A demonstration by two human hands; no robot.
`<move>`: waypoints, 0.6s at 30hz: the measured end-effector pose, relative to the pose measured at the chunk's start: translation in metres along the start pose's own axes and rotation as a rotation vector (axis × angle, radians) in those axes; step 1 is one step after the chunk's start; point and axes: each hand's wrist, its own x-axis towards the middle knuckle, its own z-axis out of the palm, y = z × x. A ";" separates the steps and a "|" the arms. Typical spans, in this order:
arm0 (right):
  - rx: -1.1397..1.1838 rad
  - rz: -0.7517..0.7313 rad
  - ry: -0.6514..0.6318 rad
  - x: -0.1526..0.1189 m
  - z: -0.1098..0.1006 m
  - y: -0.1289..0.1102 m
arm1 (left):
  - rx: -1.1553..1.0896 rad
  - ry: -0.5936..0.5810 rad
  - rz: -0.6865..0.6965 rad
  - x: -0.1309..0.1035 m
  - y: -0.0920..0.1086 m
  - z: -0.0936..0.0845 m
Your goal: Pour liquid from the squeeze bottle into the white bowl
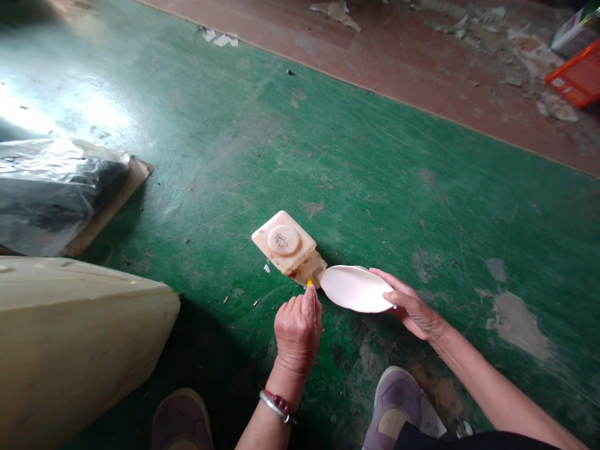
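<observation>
My left hand [298, 322] is closed round a small yellow tool [310, 282], most of which the fingers hide. The tool's tip touches or nearly touches the lower side of a cream plastic container [304, 240] with brown stains, which lies on the green floor. Dark marks are written on the container's round raised part. My right hand [410, 306] grips the right end of a white oval dish [356, 289], thumb on its rim. The dish is tilted, its left end beside the container. Its inside looks bare.
A large cream plastic object [84, 337] fills the lower left. Above it lies a plastic-wrapped dark bundle [60, 194]. My two shoes are at the bottom. An orange crate [576, 78] sits at the upper right, near paper scraps on a brown strip.
</observation>
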 end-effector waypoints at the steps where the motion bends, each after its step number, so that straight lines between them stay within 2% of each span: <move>1: -0.006 0.001 0.004 0.000 0.000 0.000 | -0.002 -0.002 -0.002 0.000 0.000 0.000; 18: -0.043 -0.005 0.000 0.000 -0.001 -0.007 | -0.007 -0.004 -0.008 -0.001 -0.002 -0.001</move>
